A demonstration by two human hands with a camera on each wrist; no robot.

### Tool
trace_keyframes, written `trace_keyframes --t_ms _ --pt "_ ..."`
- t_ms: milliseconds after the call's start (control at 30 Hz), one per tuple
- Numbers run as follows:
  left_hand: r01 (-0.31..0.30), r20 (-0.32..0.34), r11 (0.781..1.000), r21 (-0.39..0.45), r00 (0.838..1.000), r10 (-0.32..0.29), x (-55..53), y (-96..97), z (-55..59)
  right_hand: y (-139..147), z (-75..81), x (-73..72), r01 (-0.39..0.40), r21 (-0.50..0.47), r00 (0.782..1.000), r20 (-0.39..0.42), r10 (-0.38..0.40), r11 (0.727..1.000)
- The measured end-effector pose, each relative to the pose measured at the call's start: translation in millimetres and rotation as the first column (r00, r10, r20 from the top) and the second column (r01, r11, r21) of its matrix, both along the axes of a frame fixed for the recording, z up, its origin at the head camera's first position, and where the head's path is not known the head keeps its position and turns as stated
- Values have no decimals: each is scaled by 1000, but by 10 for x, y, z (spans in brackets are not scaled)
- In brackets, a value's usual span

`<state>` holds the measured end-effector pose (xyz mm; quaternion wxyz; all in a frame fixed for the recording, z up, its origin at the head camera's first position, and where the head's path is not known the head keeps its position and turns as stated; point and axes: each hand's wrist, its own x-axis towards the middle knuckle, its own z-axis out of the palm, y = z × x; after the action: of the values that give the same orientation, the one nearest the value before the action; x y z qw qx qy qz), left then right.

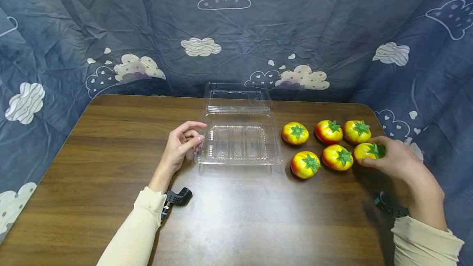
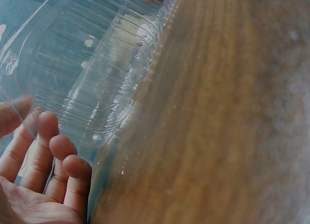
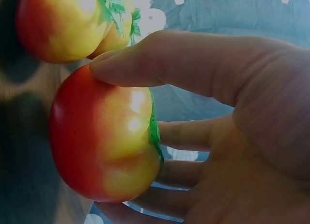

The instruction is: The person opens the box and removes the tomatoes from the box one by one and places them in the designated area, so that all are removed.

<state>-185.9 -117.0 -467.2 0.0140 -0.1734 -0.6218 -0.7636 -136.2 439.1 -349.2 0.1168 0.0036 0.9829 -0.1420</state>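
An open clear plastic clamshell container point(image 1: 238, 161) lies on the table, its lid point(image 1: 236, 97) folded back at the far side. My left hand point(image 1: 180, 145) is at its left rim, thumb and curled fingers about the edge; in the left wrist view the clear rim point(image 2: 36, 83) passes between them. At the right, my right hand point(image 1: 397, 159) grips a yellow-red toy tomato point(image 1: 363, 151) with a green leafy top. Its thumb presses one side of that tomato point(image 3: 101, 141) and the fingers lie round the other. Whether the tomato touches the table, I cannot tell.
Several more toy tomatoes stand between the container and my right hand, among them a near one point(image 1: 304, 165), a far one point(image 1: 294, 133) and one beside the gripped tomato point(image 1: 337, 157). A blue cloud-patterned cloth point(image 1: 236, 28) hangs behind the brown wooden table point(image 1: 236, 216).
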Motion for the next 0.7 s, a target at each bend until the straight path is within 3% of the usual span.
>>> trace_keyframes --t_ms 200,500,700 --pt "2 -11 1000 1 1000 -2 2 -17 2 54 -74 -26 0 2 1000 -15 1 1000" --pt "5 -1 1000 2 1000 -5 22 -11 -8 100 -141 -58 20 -18 997 79 -19 1000" --pt "2 -5 1000 -9 1000 -2 -3 -9 6 101 -148 -42 10 -16 998 58 -9 1000"
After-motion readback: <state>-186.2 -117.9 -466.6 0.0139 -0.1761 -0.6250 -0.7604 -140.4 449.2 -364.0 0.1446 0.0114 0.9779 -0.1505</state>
